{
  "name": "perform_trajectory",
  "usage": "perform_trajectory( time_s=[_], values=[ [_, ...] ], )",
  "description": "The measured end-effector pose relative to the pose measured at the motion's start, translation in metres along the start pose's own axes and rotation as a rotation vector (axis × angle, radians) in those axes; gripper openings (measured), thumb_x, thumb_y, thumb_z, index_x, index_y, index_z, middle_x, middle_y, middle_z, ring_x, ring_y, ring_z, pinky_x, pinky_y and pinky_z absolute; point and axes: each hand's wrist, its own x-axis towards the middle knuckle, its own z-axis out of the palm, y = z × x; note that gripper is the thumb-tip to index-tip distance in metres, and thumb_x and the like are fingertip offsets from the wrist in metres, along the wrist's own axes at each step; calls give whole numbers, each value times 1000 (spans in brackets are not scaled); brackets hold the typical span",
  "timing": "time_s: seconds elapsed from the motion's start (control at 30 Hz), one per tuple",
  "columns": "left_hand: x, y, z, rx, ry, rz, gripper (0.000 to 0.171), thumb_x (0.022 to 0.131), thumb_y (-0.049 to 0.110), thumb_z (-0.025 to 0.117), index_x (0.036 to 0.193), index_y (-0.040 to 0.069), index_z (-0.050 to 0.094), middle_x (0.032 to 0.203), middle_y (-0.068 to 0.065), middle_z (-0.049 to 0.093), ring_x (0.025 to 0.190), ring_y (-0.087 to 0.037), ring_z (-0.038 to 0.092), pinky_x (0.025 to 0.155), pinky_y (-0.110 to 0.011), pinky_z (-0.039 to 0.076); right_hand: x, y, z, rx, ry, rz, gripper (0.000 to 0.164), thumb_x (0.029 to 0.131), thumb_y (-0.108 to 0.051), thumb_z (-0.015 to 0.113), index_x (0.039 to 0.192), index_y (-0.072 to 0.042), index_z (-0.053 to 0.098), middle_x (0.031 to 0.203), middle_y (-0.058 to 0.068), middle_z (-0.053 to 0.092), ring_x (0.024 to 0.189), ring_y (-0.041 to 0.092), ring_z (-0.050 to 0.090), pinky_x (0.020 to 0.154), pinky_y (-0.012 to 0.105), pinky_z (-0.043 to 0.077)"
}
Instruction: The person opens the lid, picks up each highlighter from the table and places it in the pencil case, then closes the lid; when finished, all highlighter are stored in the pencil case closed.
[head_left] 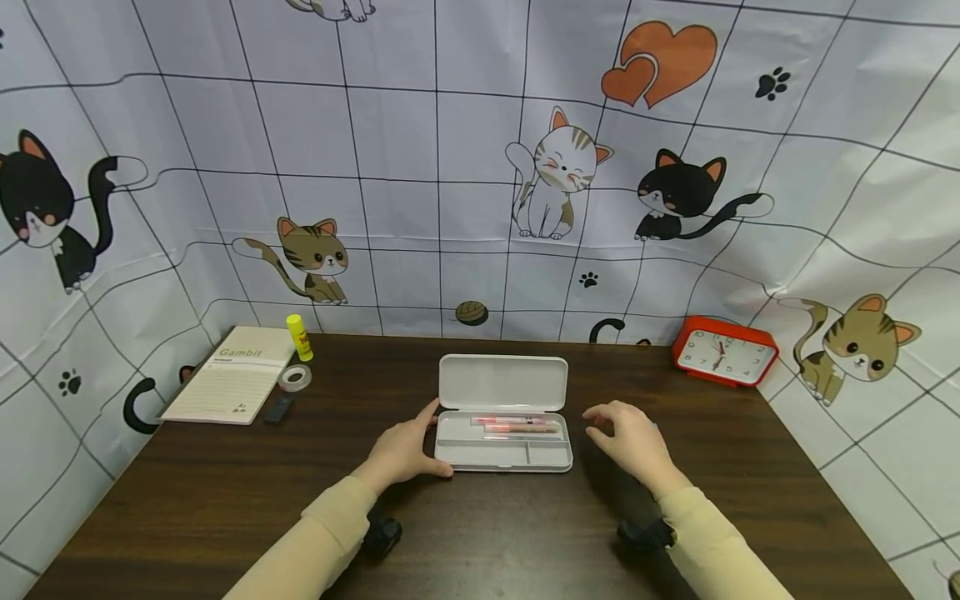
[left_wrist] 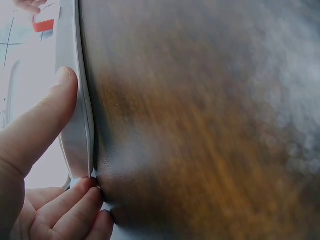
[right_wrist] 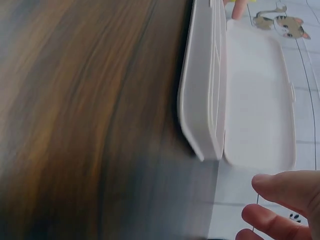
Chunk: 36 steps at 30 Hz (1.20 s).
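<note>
A white pencil case (head_left: 504,457) lies with its lid (head_left: 502,382) raised at the back. Pink-toned pens (head_left: 517,427) rest in its rear compartment. My left hand (head_left: 401,450) holds the case by its left end. In the left wrist view the thumb (left_wrist: 62,100) lies along the front wall, and the other fingers (left_wrist: 75,205) meet the end of the case. To the right of the case, apart from it, hovers my right hand (head_left: 632,440) with loosely bent fingers. In the right wrist view its fingertips (right_wrist: 262,181) hold nothing.
At the back left lie a notepad (head_left: 238,367), a yellow glue stick (head_left: 299,337), a roll of tape (head_left: 295,378) and a small dark block (head_left: 278,410). A red clock (head_left: 726,351) stands at the back right. A cat-patterned curtain (head_left: 405,208) borders the table.
</note>
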Motion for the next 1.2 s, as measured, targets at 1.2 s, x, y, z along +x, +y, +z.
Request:
perform_trajectory(
  time_s=[1.2],
  values=[
    [1, 0, 1, 0, -3, 7, 111, 65, 41, 86, 150, 7, 25, 135, -11, 55, 117, -35, 55, 93, -50, 45, -51, 82, -37, -40, -100, 241, 17, 83, -14, 70, 97, -4, 71, 81, 5, 65, 73, 20, 59, 63, 42, 48]
  ],
)
